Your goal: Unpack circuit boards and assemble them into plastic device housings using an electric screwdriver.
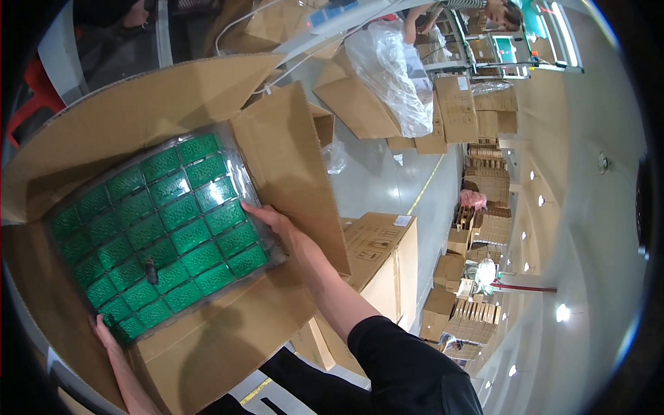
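Observation:
A transparent plastic tray (238, 169) sits tilted inside an open cardboard box (290, 145). Rows of green rectangular pieces (190, 235) with raised patterns fill its pockets. My right hand (268, 218) grips the tray's right edge, thumb on top and the other fingers mostly hidden. At the lower left corner, my left hand (104, 333) holds the tray's edge, its fingers partly out of sight between tray and box wall. A small dark object (151, 272) lies on top of the green pieces. What is under the tray cannot be seen.
Box flaps rise around the tray. To the right stands a closed carton (377, 249). Beyond are an open carton with plastic sheeting (394, 76), stacked cartons (484, 180) and a yellow floor line (425, 185). Another person (477, 7) is at the top right. A red stool (34, 100) stands far left.

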Action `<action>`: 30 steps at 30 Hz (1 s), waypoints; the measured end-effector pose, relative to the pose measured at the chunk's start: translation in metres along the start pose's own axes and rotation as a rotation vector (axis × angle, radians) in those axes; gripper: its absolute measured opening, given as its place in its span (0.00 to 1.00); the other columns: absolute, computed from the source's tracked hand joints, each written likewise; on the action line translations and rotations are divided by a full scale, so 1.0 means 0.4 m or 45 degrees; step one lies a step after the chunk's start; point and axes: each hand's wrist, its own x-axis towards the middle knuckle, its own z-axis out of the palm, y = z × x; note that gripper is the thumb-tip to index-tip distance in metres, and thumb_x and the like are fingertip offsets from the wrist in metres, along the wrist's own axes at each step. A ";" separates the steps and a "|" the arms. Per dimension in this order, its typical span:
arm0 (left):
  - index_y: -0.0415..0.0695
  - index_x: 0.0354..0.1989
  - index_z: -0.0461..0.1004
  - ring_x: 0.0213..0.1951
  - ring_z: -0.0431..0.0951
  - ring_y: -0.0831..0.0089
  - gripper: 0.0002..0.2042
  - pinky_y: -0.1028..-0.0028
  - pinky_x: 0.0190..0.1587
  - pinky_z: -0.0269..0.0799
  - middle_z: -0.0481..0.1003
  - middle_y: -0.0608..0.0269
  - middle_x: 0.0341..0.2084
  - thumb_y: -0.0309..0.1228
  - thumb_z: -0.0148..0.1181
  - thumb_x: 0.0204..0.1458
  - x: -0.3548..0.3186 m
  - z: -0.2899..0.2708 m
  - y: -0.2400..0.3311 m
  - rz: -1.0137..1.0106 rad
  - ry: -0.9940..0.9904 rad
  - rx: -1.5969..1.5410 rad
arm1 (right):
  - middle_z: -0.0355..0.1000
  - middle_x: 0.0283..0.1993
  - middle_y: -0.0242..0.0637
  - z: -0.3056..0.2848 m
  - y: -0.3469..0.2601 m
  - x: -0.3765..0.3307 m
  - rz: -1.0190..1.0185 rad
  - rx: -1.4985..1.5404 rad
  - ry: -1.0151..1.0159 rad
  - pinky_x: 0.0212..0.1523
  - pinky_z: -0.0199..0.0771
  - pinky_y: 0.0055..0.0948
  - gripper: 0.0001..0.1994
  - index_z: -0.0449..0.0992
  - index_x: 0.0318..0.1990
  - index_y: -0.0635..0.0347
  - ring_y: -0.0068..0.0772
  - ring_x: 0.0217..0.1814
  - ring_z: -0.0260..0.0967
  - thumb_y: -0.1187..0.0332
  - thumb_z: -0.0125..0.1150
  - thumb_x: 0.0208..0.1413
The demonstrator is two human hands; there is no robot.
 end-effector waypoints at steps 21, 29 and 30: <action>0.44 0.57 0.59 0.58 0.56 0.66 0.35 0.66 0.57 0.50 0.59 0.56 0.56 0.49 0.56 0.40 -0.032 -0.028 0.210 -0.614 -0.367 -0.160 | 0.70 0.43 0.33 -0.020 -0.093 -0.281 -0.044 0.220 -0.191 0.44 0.70 0.29 0.23 0.66 0.50 0.59 0.26 0.41 0.69 0.56 0.58 0.51; 0.30 0.59 0.49 0.59 0.57 0.60 0.43 0.67 0.59 0.52 0.56 0.46 0.57 0.45 0.62 0.37 -0.071 -0.091 0.310 -0.269 -0.785 0.099 | 0.67 0.49 0.34 -0.040 -0.100 -0.310 -0.081 0.227 -0.305 0.48 0.67 0.30 0.22 0.63 0.54 0.59 0.28 0.48 0.66 0.56 0.49 0.57; 0.28 0.59 0.48 0.58 0.57 0.60 0.44 0.68 0.59 0.53 0.57 0.45 0.57 0.44 0.62 0.37 -0.041 -0.095 0.249 -0.159 -0.831 0.127 | 0.67 0.50 0.34 -0.020 -0.109 -0.329 -0.081 0.226 -0.306 0.49 0.67 0.30 0.22 0.62 0.54 0.59 0.29 0.48 0.66 0.56 0.48 0.57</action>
